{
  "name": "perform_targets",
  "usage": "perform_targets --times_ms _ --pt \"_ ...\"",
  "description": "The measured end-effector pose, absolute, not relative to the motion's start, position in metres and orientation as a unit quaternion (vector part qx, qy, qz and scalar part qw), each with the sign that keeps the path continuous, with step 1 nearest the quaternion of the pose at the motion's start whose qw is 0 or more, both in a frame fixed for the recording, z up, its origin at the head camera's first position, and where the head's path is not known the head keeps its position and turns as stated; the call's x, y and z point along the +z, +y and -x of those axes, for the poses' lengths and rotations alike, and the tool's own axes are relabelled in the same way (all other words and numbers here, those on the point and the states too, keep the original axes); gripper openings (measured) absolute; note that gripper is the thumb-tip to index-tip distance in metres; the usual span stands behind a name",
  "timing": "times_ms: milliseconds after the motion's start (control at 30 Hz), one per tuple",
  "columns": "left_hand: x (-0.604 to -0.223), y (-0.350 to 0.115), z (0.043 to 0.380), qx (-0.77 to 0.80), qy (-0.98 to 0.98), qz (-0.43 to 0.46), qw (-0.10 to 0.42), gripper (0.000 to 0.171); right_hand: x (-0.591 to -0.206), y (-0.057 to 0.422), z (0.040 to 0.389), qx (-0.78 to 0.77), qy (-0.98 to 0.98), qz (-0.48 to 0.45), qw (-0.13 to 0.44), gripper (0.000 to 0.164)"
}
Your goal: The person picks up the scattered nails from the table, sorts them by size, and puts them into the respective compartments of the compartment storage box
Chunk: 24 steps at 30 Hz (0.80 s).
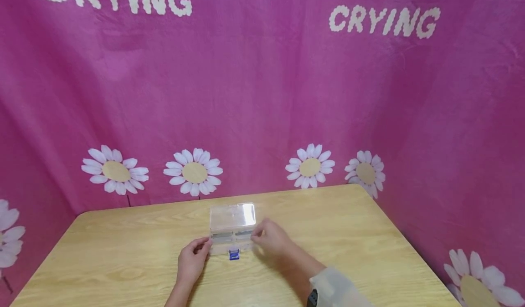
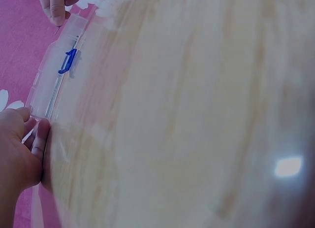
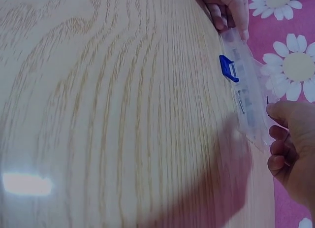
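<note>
A clear plastic compartment box (image 1: 222,251) with a blue latch (image 1: 234,254) lies on the table, its transparent lid (image 1: 231,217) raised at the back. Thin dark metal pieces (image 3: 240,101) show through its front wall. At the box's left end, my left hand (image 1: 192,260) grips the corner between thumb and fingers. My right hand (image 1: 271,237) is over the right end, thumb and forefinger together. Between those fingertips a thin, dark, nail-like pin (image 3: 267,100) sticks out; the rest of it is hidden by the fingers.
The wooden table (image 1: 123,261) has its back edge close behind the box. A pink curtain (image 1: 254,93) with daisies and white lettering hangs behind and along both sides. A dark watch band (image 1: 312,298) shows at the right sleeve.
</note>
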<state>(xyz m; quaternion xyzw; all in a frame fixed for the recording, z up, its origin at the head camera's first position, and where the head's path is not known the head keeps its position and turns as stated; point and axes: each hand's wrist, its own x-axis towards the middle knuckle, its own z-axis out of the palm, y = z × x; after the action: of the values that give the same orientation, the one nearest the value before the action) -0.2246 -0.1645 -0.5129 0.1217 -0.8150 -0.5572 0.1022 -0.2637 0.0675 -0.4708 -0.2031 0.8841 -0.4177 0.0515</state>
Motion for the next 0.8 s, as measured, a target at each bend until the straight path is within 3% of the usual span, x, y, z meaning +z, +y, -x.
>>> perform_targets --times_ms 233,800 --pt "-0.5132 -0.163 0.2243 -0.553 -0.817 -0.127 0.108 0.03 -0.4705 0.0634 0.2644 -0.382 0.889 0.251 0.028 0.012" --pt "-0.5136 -0.1622 0.2245 -0.553 -0.816 -0.129 0.109 0.029 -0.478 0.0631 0.2648 -0.363 0.902 0.231 0.023 0.01"
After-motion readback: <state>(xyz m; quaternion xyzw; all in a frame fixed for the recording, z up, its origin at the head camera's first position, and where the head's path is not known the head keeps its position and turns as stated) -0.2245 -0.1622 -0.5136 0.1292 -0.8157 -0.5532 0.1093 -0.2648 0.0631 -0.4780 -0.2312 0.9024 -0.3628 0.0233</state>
